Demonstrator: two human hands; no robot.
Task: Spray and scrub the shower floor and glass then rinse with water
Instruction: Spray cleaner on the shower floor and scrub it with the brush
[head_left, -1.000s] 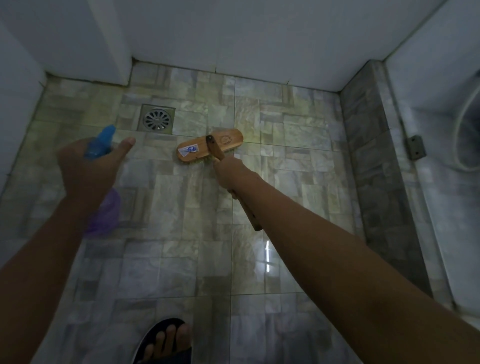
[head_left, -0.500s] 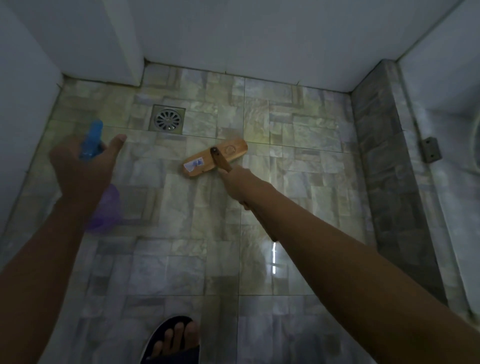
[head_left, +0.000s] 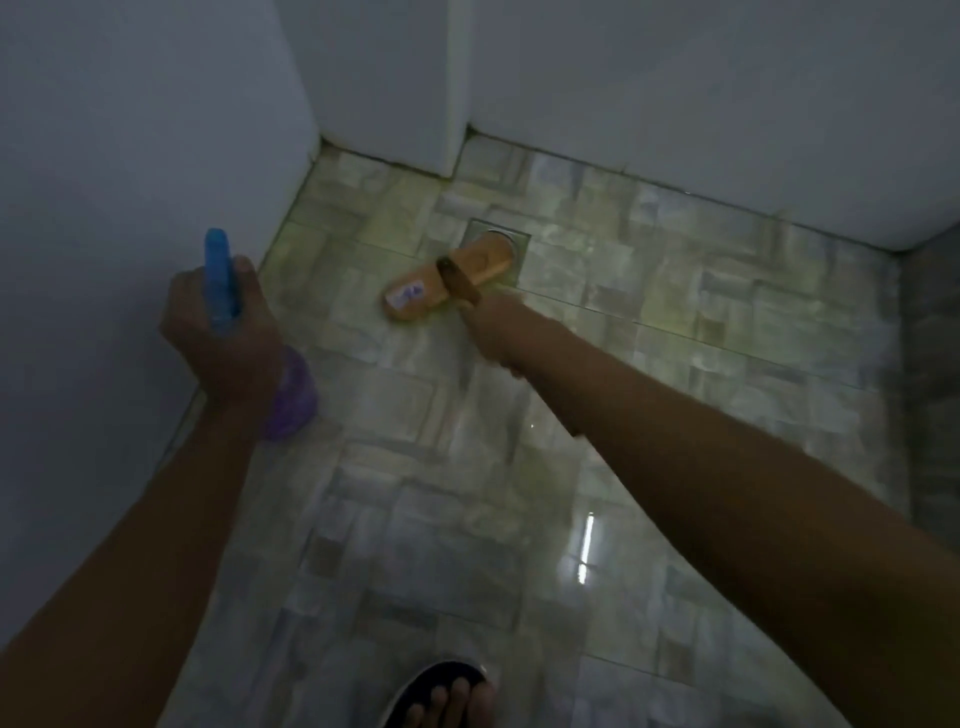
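Observation:
My right hand (head_left: 496, 332) grips the wooden handle of a scrub brush (head_left: 448, 280). The brush's tan wooden head lies flat on the tiled shower floor (head_left: 649, 338) and covers most of the square metal drain (head_left: 519, 244). My left hand (head_left: 223, 332) is closed around a spray bottle (head_left: 291, 395) with a blue nozzle and a purple body, held in the air at the left, close to the white wall. The nozzle points up and away from me.
White walls (head_left: 130, 156) close in the floor at the left and the back, with a white corner post (head_left: 457, 78) behind the drain. A dark tiled kerb (head_left: 932, 389) runs along the right edge. My foot in a dark sandal (head_left: 441, 691) stands at the bottom.
The brush has slid left and back across the floor onto the drain. My view has swung left, so the left wall now fills more of the frame. The spray bottle stays raised.

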